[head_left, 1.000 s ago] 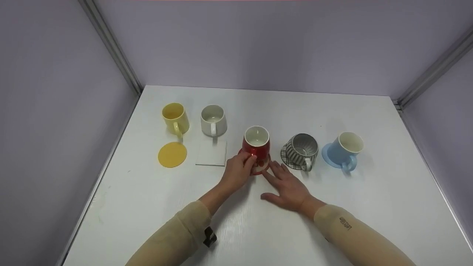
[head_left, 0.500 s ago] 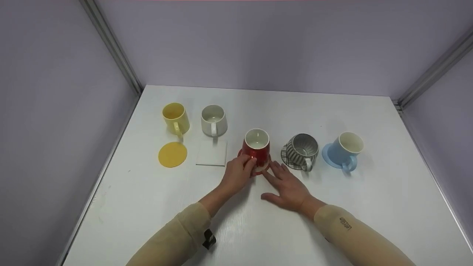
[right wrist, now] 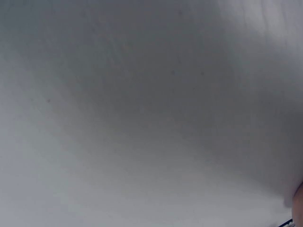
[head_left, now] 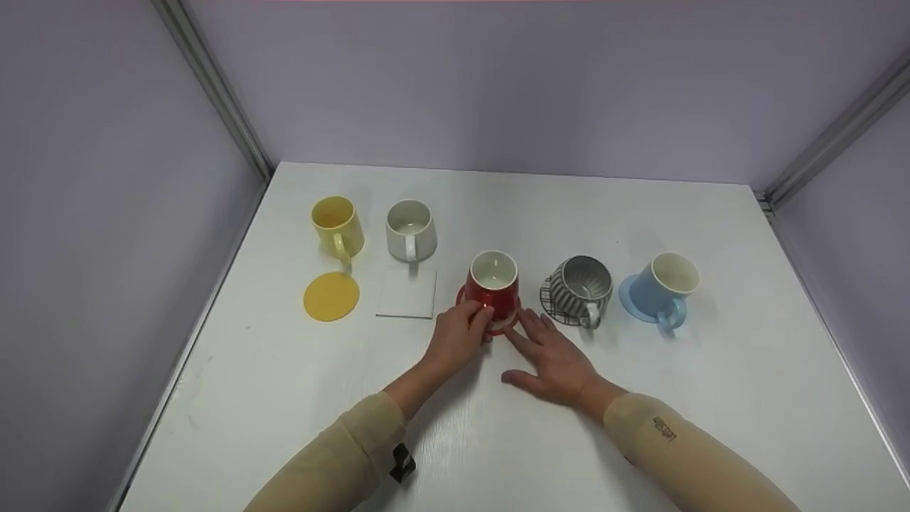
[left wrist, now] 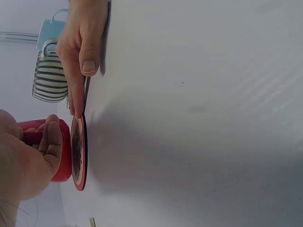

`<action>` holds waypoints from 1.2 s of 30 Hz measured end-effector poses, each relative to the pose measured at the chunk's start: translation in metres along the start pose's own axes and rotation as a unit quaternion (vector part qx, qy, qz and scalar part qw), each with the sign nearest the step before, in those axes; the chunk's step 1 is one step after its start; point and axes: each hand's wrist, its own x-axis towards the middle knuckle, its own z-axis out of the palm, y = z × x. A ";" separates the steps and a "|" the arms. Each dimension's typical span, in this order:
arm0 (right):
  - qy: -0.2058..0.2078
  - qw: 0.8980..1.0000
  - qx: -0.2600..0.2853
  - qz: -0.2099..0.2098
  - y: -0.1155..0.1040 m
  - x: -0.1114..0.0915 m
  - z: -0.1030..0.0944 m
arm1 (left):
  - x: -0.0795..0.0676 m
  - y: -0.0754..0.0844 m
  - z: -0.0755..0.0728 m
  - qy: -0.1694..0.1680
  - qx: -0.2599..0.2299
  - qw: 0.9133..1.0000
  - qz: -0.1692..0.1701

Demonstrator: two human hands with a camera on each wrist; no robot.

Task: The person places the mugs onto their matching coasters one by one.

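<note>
My left hand [head_left: 458,334] grips the handle of a red mug [head_left: 495,295] with a white inside. The mug stands upright over a round red-rimmed coaster [head_left: 506,326], and its base is right at the coaster's surface in the left wrist view. Fingers curl round the red handle [left wrist: 32,137] there. With fingers spread nearly straight, my right hand [head_left: 558,363] lies on the table, its fingertips touching the coaster's near right edge. The right wrist view holds mostly tabletop, with a bit of skin at the lower right corner.
To the right, a grey striped mug [head_left: 579,291] stands on a checked coaster [head_left: 549,302], and a blue mug [head_left: 661,288] on a blue coaster [head_left: 631,299]. At left are a yellow mug [head_left: 338,227], a white mug [head_left: 412,235], a round yellow coaster [head_left: 331,296] and a square white coaster [head_left: 405,295].
The red mug has come slightly toward me and lower over its coaster, covering more of the pattern. My left hand moved with it; the right hand has stayed in place.
</note>
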 end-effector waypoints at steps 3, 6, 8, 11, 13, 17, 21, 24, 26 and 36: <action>-0.005 1.000 0.002 0.005 0.000 0.000 0.001 | 0.000 0.000 0.000 0.002 -0.003 1.000 -0.004; 0.000 1.000 0.001 0.003 0.000 0.000 0.001 | -0.001 -0.001 0.001 0.008 0.000 1.000 0.000; 0.006 1.000 0.002 0.000 0.000 0.000 0.001 | -0.001 -0.001 0.001 0.012 0.001 1.000 0.004; 0.011 1.000 -0.001 -0.001 0.000 -0.001 0.002 | -0.001 -0.002 0.002 0.013 -0.003 1.000 0.004; 0.010 1.000 -0.003 0.000 0.001 -0.001 0.002 | -0.001 -0.002 0.002 0.012 -0.006 1.000 0.003; 0.006 1.000 -0.008 0.002 0.001 0.000 0.003 | -0.001 -0.002 0.003 0.001 -0.009 1.000 -0.001; -0.001 1.000 -0.008 0.006 0.001 0.000 0.002 | -0.002 -0.002 0.003 -0.004 -0.010 1.000 -0.006; -0.005 1.000 -0.007 0.008 0.000 0.001 0.001 | -0.002 -0.002 0.002 -0.006 -0.014 1.000 -0.010; -0.010 1.000 -0.007 0.011 0.000 0.001 0.000 | -0.001 -0.001 0.001 -0.010 -0.016 1.000 -0.013; -0.020 1.000 -0.004 0.020 0.001 0.000 0.002 | 0.000 0.000 -0.005 -0.032 -0.022 0.999 -0.026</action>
